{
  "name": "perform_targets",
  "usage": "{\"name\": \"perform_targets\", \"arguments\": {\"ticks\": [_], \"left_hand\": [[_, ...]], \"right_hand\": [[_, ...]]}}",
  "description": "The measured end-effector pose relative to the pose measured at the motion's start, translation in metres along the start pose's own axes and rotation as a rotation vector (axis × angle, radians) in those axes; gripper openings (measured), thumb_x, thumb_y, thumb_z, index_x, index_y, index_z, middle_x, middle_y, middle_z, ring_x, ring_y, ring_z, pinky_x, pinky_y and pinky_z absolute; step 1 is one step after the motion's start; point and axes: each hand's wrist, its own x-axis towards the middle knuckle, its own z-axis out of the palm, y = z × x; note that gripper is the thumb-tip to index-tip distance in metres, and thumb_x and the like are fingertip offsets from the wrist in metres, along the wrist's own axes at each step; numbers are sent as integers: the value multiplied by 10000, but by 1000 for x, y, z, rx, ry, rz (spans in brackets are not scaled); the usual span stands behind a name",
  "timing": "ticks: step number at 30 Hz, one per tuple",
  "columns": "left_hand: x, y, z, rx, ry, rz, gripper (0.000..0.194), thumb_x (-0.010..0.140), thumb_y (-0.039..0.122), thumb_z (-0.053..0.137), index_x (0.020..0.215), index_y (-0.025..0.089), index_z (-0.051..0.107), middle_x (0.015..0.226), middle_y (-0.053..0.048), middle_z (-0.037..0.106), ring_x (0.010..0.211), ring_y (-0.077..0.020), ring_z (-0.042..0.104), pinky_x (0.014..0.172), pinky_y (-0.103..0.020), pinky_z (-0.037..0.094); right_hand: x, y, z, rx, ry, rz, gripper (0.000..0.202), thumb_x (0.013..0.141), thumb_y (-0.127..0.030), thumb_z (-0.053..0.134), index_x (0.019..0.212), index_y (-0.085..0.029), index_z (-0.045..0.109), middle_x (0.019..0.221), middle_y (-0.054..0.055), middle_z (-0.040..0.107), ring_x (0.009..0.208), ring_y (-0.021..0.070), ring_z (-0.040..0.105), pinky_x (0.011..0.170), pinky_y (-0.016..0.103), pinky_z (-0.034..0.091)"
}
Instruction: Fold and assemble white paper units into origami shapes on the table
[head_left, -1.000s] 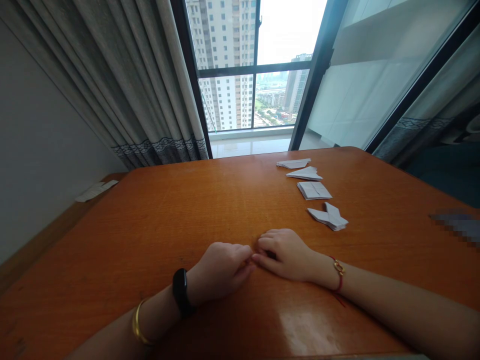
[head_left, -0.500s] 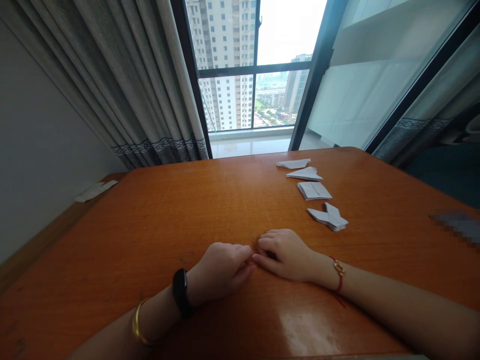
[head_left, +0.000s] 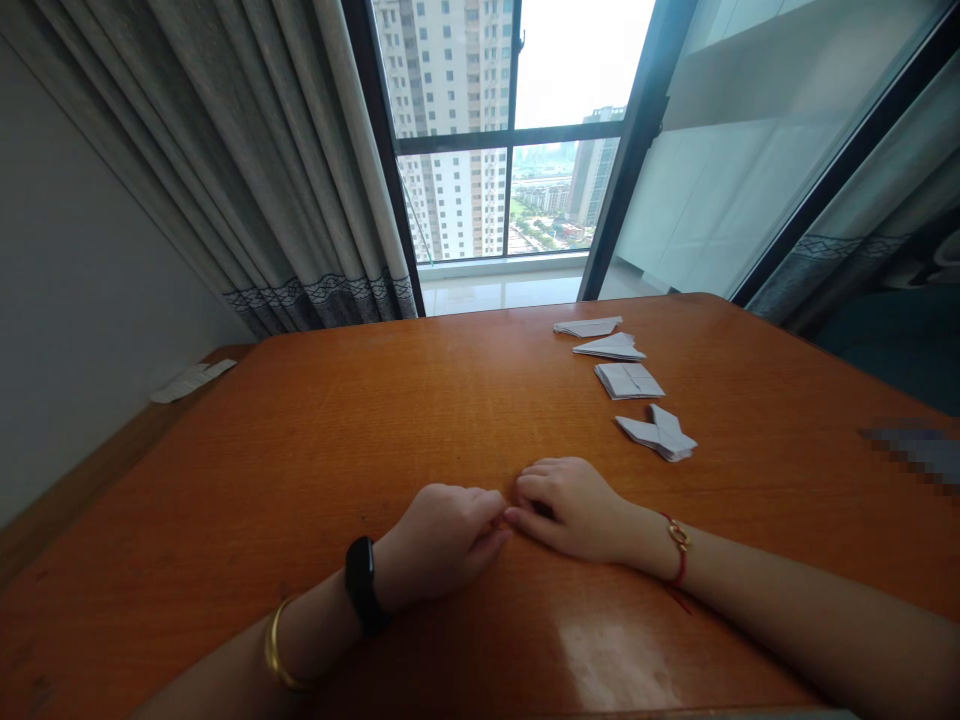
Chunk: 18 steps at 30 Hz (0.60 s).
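Note:
My left hand (head_left: 448,538) rests on the wooden table (head_left: 352,410) with its fingers curled in and no object showing in them. Its fingertips meet those of my right hand (head_left: 571,508), which also lies loosely closed on the tabletop and holds nothing that I can see. Just beyond the right hand lies a white folded-paper piece with two pointed arms (head_left: 660,434). Behind it, in a row leading away, are a flat folded paper square (head_left: 630,380), a folded paper plane (head_left: 611,347) and a narrow folded paper strip with slanted ends (head_left: 588,327).
Pale papers (head_left: 193,381) lie by the wall at the left. A blurred-out dark item (head_left: 915,450) sits near the right edge. Past the table's far edge are a grey curtain (head_left: 300,200) and a framed window (head_left: 510,140).

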Motion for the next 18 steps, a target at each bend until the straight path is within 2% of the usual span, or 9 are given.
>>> {"name": "perform_targets", "arguments": {"ticks": [18], "left_hand": [[0, 0, 0, -4, 1, 2, 170, 909, 273, 509, 754, 203, 492, 703, 14, 627, 604, -160, 584, 537, -272, 312]], "right_hand": [[0, 1, 1, -8, -12, 13, 290, 933, -385, 514, 735, -188, 595, 745, 15, 679, 706, 148, 592, 627, 272, 316]]}}
